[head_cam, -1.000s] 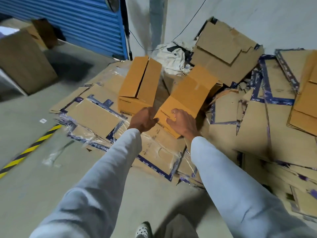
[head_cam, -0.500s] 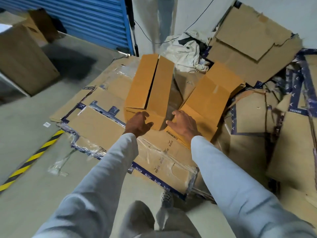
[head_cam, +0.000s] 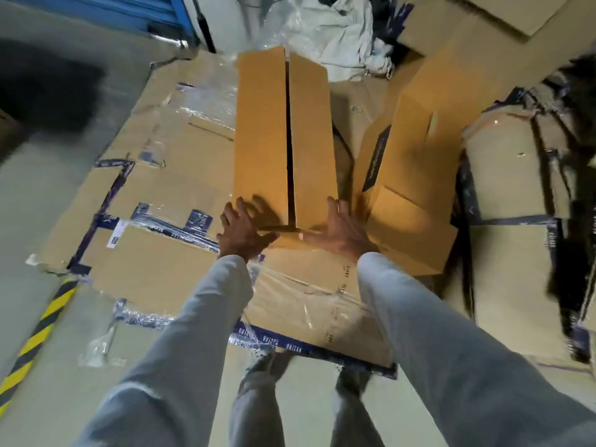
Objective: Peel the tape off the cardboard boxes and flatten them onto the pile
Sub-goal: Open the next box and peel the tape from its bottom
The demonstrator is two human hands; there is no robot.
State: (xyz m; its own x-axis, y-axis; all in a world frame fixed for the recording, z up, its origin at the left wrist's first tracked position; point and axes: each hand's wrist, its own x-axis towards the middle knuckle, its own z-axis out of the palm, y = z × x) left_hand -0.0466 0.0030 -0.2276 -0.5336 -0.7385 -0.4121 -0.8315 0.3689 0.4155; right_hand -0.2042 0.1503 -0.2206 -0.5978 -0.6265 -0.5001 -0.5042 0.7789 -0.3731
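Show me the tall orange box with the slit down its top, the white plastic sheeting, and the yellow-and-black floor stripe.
tall orange box [head_cam: 261, 130], head view, on its left top flap.
white plastic sheeting [head_cam: 335, 30], head view, on its crumpled middle.
yellow-and-black floor stripe [head_cam: 35, 337], head view, on a yellow band.

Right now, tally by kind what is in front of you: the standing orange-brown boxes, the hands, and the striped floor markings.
Unflattened orange-brown cardboard boxes: 2, the left one and the right one
Bare hands: 2, left hand, right hand
Yellow-and-black striped floor marking: 1
Total: 5
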